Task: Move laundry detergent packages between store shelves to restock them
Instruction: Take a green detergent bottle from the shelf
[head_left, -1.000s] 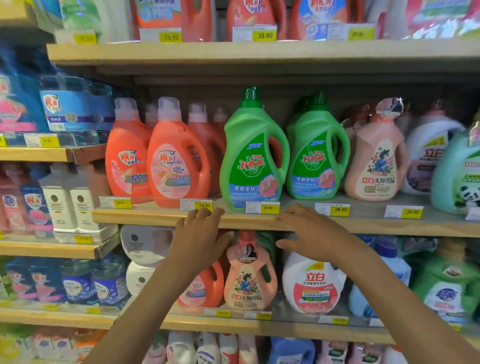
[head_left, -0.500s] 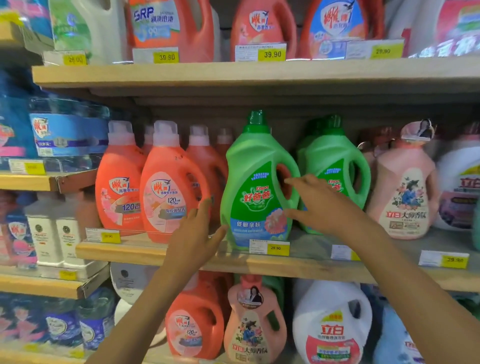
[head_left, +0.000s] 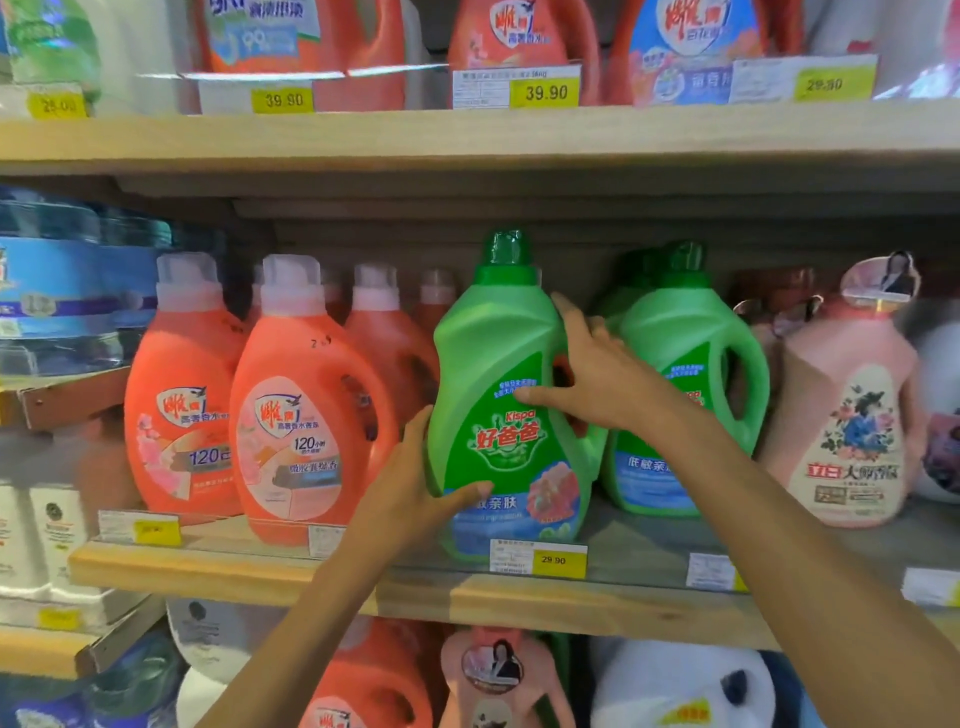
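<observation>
Bottle: green plastic handled detergent bottle (head_left: 498, 364), stood at frame centre on wooden shelf (head_left: 260, 571)
Left hand (head_left: 415, 488): curled round its lower left side
Right hand (head_left: 592, 379): clasped about its handle side
Progress: bottle is gripped; lifting and transfer are judged left

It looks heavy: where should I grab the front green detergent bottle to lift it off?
Grip the green detergent bottle by the moulded handle on its right edge, reaching from the right; it stands upright, the loop open frontward. Steady its lower left.

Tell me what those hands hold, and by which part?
The front green bottle: the left hand grips its lower left side, the right hand its handle side, thumbs on the label.
</observation>
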